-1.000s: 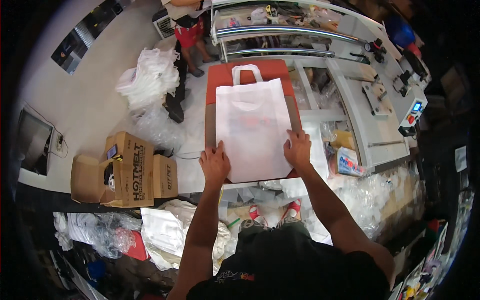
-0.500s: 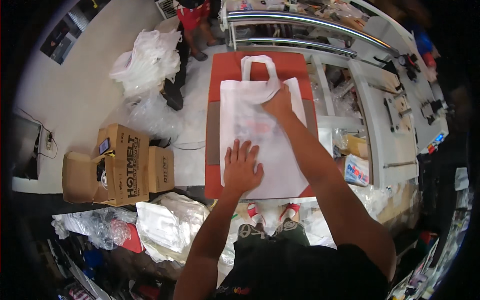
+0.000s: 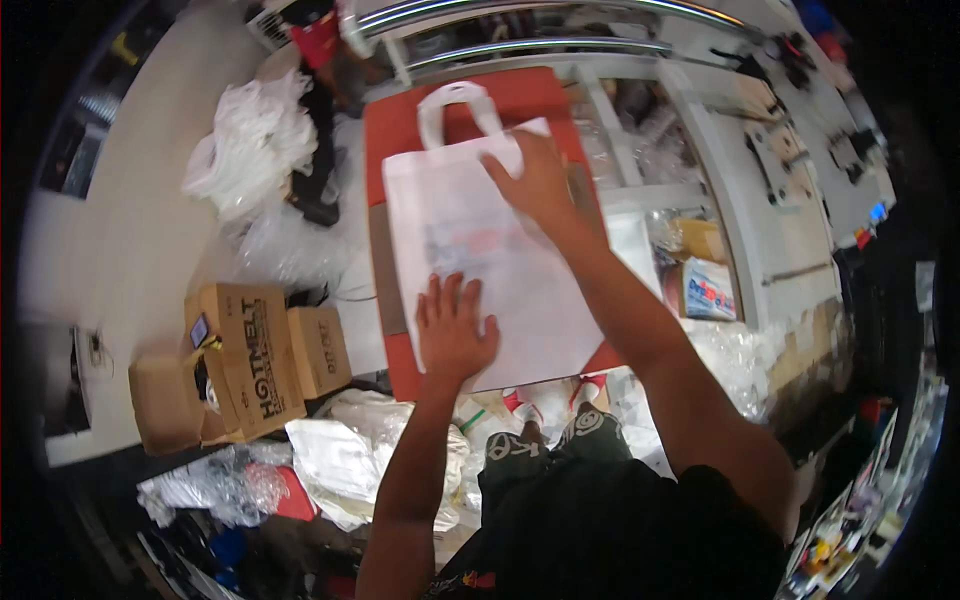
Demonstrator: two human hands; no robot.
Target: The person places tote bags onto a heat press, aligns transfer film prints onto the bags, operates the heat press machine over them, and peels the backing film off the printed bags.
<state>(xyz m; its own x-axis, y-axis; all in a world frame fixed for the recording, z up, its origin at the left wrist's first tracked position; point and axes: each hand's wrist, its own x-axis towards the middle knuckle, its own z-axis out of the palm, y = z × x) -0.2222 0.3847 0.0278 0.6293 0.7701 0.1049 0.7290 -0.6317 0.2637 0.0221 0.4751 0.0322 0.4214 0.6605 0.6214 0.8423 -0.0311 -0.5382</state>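
Note:
A white fabric tote bag (image 3: 445,200) lies on a red board (image 3: 400,115) with brown-grey side strips. Its looped handle (image 3: 450,95) sticks out above the top edge, and a faint coloured print shows on its body. My left hand (image 3: 455,330) rests spread on the lower left part of the bag. My right hand (image 3: 530,180) is on the top right part, thumb stretched apart from the other fingers, whose tips are somewhat blurred.
A metal machine with chrome bars (image 3: 540,45) and a frame (image 3: 680,120) stands behind and right. Cardboard boxes (image 3: 240,360), white bags (image 3: 245,150), clear plastic (image 3: 290,250) and bundled white material (image 3: 350,460) surround the board. Another person's red-clad legs (image 3: 315,45) are at the back.
Both hands left the bag's side edges: my left hand moved onto its middle-lower part, my right up to the top. The top right is flatter than half a second ago, and the view has shifted.

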